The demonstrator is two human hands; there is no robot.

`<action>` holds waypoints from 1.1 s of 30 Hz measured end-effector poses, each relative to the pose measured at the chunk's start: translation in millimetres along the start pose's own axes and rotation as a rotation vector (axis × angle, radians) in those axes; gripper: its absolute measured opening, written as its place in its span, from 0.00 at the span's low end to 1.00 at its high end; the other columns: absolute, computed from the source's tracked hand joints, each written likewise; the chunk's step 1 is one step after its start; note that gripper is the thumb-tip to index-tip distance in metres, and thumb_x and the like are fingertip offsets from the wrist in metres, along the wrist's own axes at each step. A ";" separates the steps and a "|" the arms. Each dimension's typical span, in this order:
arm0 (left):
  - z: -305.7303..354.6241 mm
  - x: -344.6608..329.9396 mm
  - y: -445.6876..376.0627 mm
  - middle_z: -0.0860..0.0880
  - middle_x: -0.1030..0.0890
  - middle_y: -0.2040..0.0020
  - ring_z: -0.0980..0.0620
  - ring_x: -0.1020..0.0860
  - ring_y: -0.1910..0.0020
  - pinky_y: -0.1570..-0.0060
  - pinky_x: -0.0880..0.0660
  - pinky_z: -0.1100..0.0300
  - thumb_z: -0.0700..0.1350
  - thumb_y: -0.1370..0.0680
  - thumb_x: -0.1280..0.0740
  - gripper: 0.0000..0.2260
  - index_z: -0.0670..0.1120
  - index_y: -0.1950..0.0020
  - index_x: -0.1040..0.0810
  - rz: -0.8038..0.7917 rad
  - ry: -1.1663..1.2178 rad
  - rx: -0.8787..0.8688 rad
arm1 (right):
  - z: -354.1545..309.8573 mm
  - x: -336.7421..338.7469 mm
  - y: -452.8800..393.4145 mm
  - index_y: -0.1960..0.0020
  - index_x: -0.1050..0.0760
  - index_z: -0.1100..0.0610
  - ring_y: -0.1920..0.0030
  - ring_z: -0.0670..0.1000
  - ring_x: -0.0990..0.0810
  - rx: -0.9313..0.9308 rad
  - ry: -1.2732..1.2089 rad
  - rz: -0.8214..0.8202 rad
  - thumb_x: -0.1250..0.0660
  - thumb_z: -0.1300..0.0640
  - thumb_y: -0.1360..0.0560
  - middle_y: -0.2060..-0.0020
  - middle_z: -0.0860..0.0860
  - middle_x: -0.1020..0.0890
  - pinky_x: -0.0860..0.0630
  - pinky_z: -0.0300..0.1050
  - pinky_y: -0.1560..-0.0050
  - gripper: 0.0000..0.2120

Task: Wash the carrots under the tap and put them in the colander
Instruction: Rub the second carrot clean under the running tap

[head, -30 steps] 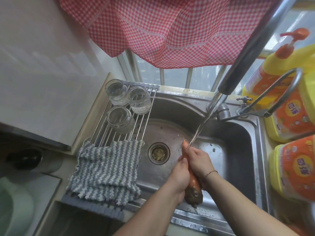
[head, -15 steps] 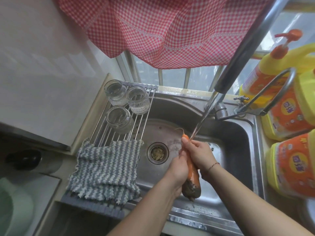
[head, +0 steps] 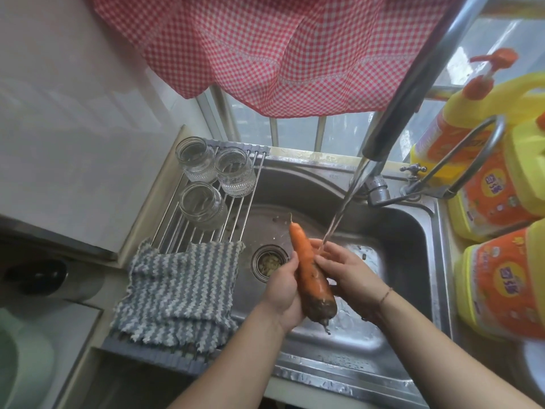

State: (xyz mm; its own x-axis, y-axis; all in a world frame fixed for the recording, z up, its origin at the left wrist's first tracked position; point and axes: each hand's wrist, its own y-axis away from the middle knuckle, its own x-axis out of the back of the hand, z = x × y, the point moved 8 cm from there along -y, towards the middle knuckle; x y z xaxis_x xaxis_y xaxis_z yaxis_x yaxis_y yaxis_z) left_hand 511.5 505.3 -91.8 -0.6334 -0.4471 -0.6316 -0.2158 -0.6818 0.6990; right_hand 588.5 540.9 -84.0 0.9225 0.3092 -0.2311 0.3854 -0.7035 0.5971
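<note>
The carrot [head: 309,273] is held over the sink [head: 407,231], gripped from the left by the curled left hand [head: 283,293], so that the right hand [head: 345,270], fingers loosely against it, is wetted by the tap [head: 383,140] stream for rubbing.

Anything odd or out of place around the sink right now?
Mostly fine. The carrot has dark dirt on its thick end, and the water stream lands on the right hand rather than that end. Food scraps sit in the drain strainer. No colander is in view.
</note>
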 end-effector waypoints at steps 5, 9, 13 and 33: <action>5.1 -6.4 -2.9 0.38 0.16 0.54 0.44 0.15 0.55 0.46 0.24 0.47 0.56 0.15 0.52 0.26 0.38 0.43 0.23 -0.027 0.046 0.004 | -0.3 27.9 18.7 0.41 0.21 0.56 0.55 0.54 0.17 -0.042 0.166 0.109 0.35 0.56 0.20 0.50 0.56 0.16 0.18 0.58 0.51 0.11; 3.9 -9.5 -7.9 0.37 0.17 0.46 0.40 0.17 0.45 0.40 0.25 0.45 0.56 0.14 0.51 0.26 0.36 0.38 0.25 -0.050 0.045 -0.014 | 3.5 27.7 27.7 0.40 0.24 0.49 0.60 0.57 0.15 -0.145 0.271 0.033 0.40 0.36 0.23 0.57 0.57 0.15 0.19 0.52 0.58 0.20; 0.3 -6.2 -12.0 0.39 0.18 0.47 0.46 0.19 0.47 0.39 0.23 0.49 0.54 0.15 0.49 0.22 0.38 0.37 0.26 -0.077 0.071 -0.085 | -3.5 17.8 26.7 0.33 0.28 0.44 0.53 0.55 0.14 -0.062 0.228 0.011 0.30 0.47 0.25 0.52 0.48 0.14 0.19 0.49 0.55 0.22; -17.2 5.3 -20.3 0.41 0.20 0.41 0.44 0.22 0.41 0.30 0.35 0.44 0.37 0.19 0.43 0.15 0.44 0.33 0.27 -0.124 -0.123 -0.172 | -3.8 25.0 45.5 0.60 0.19 0.63 0.73 0.52 0.21 -0.042 0.424 0.262 0.27 0.54 0.29 0.73 0.58 0.19 0.30 0.40 0.73 0.10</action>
State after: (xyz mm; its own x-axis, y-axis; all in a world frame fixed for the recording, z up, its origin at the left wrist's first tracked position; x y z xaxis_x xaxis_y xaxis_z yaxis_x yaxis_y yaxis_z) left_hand 525.3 506.8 -115.1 -0.6980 -0.2874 -0.6559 -0.1746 -0.8201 0.5450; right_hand 629.0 519.1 -59.7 0.8948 0.3643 0.2581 0.1323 -0.7685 0.6260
